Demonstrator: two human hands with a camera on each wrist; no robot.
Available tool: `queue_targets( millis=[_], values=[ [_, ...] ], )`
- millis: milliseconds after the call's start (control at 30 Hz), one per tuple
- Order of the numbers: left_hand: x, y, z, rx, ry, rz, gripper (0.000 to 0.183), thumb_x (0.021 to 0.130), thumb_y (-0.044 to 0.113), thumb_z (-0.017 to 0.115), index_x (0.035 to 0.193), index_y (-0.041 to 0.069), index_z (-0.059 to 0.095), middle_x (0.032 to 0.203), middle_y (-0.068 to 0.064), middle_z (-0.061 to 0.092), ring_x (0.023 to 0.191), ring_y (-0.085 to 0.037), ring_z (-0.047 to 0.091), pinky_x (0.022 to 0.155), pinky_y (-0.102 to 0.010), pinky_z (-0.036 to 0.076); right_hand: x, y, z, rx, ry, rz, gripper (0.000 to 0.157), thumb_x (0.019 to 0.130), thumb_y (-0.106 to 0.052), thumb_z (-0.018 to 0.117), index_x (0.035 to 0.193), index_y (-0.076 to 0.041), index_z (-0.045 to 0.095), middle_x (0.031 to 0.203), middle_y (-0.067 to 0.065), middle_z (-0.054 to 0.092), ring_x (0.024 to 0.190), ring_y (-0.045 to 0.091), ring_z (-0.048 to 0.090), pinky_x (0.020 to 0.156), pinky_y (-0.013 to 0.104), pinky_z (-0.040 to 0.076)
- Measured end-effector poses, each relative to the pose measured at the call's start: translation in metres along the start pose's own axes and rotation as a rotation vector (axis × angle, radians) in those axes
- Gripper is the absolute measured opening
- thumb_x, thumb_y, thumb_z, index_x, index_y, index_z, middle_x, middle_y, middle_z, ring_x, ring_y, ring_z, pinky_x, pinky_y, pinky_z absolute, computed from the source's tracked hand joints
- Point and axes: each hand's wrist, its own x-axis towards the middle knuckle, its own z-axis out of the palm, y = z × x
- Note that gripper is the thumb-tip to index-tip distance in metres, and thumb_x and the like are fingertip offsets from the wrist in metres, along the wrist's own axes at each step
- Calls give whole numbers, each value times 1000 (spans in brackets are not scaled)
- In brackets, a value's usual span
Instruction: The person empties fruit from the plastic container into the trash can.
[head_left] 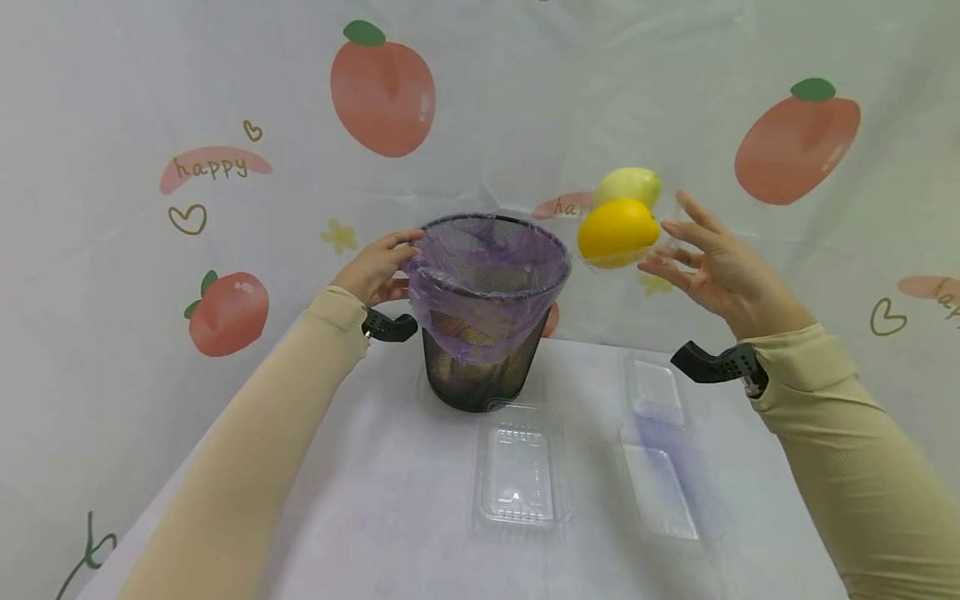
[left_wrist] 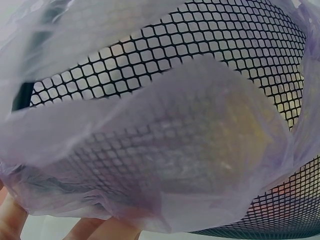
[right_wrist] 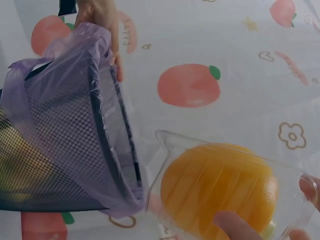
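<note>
A black mesh wastebasket (head_left: 480, 375) stands on the table, lined with a thin purple bag (head_left: 487, 321) folded over its rim. My left hand (head_left: 380, 267) grips the bag and rim on the left side, some fingers over the edge. Beside the rim on the right, my right hand (head_left: 723, 267) holds up a clear plastic box (right_wrist: 290, 172). A yellow fruit (head_left: 618, 233) sits in the box, with a pale green-yellow fruit (head_left: 628, 185) behind it. The box is tilted toward the basket's mouth. Yellowish shapes (right_wrist: 20, 165) show through the mesh, inside the basket.
A clear plastic box (head_left: 519, 475) lies on the white table in front of the basket. Another clear box, its two halves spread, lies to the right (head_left: 660, 492). A white cloth (head_left: 525, 100) printed with peaches hangs behind the table.
</note>
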Motion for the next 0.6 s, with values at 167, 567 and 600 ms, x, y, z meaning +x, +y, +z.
queue_targets(
  millis=[167, 567, 600],
  values=[
    [1, 0, 1, -3, 1, 2, 47, 103, 19, 45, 148, 31, 40, 108, -4, 43, 67, -11, 58, 60, -24, 54, 6, -5, 9, -108, 22, -24, 72, 92, -11, 64, 143, -51, 34, 160, -6, -12, 150, 21, -4, 88, 31, 55],
    [0, 1, 1, 5, 9, -2, 48, 102, 19, 46, 148, 30, 40, 105, -4, 43, 68, -12, 60, 60, -24, 55, 11, -10, 36, -317, 39, -99, 74, 87, -11, 72, 146, -40, 38, 121, 1, 35, 89, 16, 42, 84, 31, 57],
    [-1, 1, 1, 6, 9, -3, 48, 102, 19, 46, 148, 31, 39, 105, -4, 43, 67, -11, 60, 60, -24, 55, 11, -10, 38, -328, 40, -100, 74, 87, -11, 72, 146, -40, 38, 130, 1, 32, 96, 17, 43, 85, 31, 56]
  ],
)
